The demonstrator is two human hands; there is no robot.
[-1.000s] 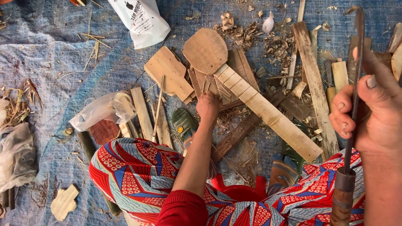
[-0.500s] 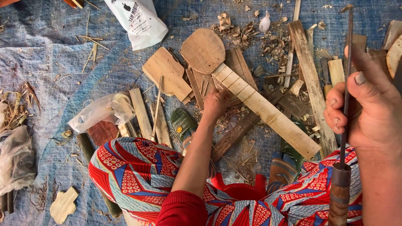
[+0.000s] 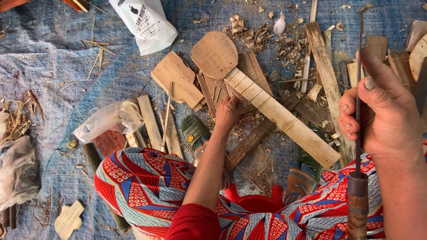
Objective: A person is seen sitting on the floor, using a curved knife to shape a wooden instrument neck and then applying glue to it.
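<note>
My left hand (image 3: 227, 114) reaches down to the ground. Its fingertips rest on thin wood strips beside a long pale plank (image 3: 284, 121) marked with cross lines. Whether it grips a strip is hidden by the fingers. A round-headed paddle-shaped wood piece (image 3: 215, 54) lies at the plank's far end. My right hand (image 3: 383, 113) is raised close to the camera at the right. It is closed around a thin dark metal rod (image 3: 358, 66) set in a wooden handle (image 3: 357, 210), with the rod pointing away from me.
I sit on a blue tarp (image 3: 53, 66) in patterned red cloth (image 3: 147, 182). Around me lie a flat paddle-shaped blank (image 3: 177, 80), wood slats (image 3: 150, 121), shavings (image 3: 284, 44), a white bag (image 3: 144, 22), a clear plastic bag (image 3: 104, 121) and green sandals (image 3: 194, 132).
My left hand has crept a little forward and right, up against the marked plank. My right hand with the rod tool has shifted slightly left and down.
</note>
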